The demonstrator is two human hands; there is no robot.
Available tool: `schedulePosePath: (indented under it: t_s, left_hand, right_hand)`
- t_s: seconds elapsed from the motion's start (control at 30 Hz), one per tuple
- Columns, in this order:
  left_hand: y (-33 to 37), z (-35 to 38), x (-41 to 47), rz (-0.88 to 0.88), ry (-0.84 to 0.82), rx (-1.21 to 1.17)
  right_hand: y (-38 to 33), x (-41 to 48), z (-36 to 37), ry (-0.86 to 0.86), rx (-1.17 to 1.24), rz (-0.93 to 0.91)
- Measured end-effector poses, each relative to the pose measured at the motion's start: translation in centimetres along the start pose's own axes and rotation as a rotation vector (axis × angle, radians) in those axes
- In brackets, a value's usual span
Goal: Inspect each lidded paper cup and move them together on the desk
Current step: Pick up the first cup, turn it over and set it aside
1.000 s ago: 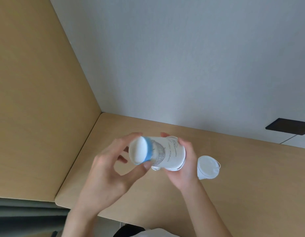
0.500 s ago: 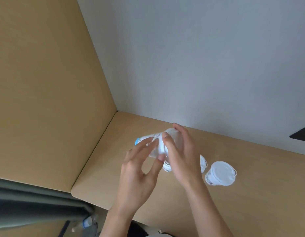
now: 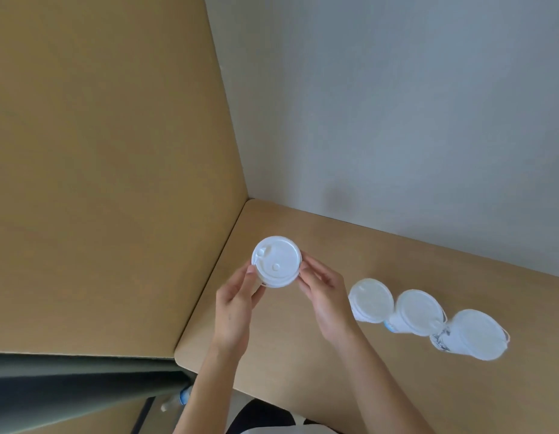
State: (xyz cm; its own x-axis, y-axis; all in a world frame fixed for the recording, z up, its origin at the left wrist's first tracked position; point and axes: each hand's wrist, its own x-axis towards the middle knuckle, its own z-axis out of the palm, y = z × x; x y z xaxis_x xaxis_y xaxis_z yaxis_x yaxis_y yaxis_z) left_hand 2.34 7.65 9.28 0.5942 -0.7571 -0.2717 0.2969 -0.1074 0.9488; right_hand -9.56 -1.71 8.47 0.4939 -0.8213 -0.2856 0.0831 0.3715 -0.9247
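A white lidded paper cup (image 3: pixel 276 261) is held upright above the wooden desk (image 3: pixel 319 364), its lid facing me with the sip flap at the upper left. My left hand (image 3: pixel 236 311) pinches the lid's left rim with its fingertips. My right hand (image 3: pixel 323 297) holds the right rim. The cup's body is hidden under the lid. Three more lidded cups stand in a touching row on the desk to the right: one (image 3: pixel 370 300) nearest my right hand, a second (image 3: pixel 417 311) in the middle, a third (image 3: pixel 478 335) at the far right.
A tan partition panel (image 3: pixel 109 183) rises along the desk's left edge and a grey wall (image 3: pixel 397 104) runs behind it. The desk's rounded front corner (image 3: pixel 182 355) lies below my left hand. A small bottle (image 3: pixel 178 399) lies on the floor below.
The cup was lying sideways in both hands with its blue base showing; it now stands upright with the lid toward me. The view shifted left, bringing three cups on the desk into sight.
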Motion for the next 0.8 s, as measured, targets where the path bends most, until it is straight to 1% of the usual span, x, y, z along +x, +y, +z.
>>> schedulePosePath:
  t_s: [0.2,0.43,0.57,0.8]
  left_hand:
    - [-3.6,-3.6,5.1,-0.166,0.014,-0.022]
    - [-5.2,-5.0,7.9,-0.289,-0.002,-0.033]
    - [-6.1,-5.4,8.4,-0.336,-0.006,-0.023]
    - [-7.1,-5.7,8.4,-0.356,0.011,-0.011]
  right_hand:
    - [4.2,3.9,2.5,0.101,0.01,0.139]
    - [6.7,6.1,3.4,0.183,-0.01,0.195]
    - [7.6,6.6,3.3,0.192,0.016,0.239]
    - [8.7,6.7,2.8,0.187,0.002,0.286]
